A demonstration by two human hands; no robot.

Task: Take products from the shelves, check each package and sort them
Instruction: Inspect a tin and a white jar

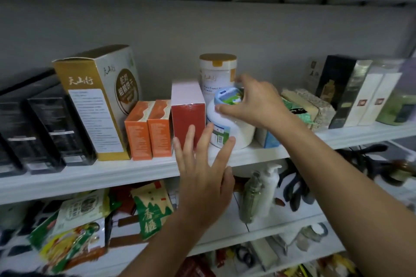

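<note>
The right hand [254,103] grips the top of the white jar [238,130], which is tilted on the shelf [112,171]. The left hand [202,177] is spread open just in front of the jar. A red box [188,121] stands just left of the jar, and a tall can [217,72] stands behind it.

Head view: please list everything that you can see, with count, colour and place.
white tub: 1, white, blue-green lid, tilted, middle shelf centre
tall can: 1, white, gold lid, behind the tub
red box: 1, red, left of tub
orange boxes: 2, orange, left of red box
gold box: 1, gold-white, left of orange boxes
black boxes: at least 2, black, far left
snack bags: several, green-yellow, lower shelf left
pump bottle: 1, white, lower shelf
left hand: 1, open, fingers at tub's front
right hand: 1, grips tub's top
</note>
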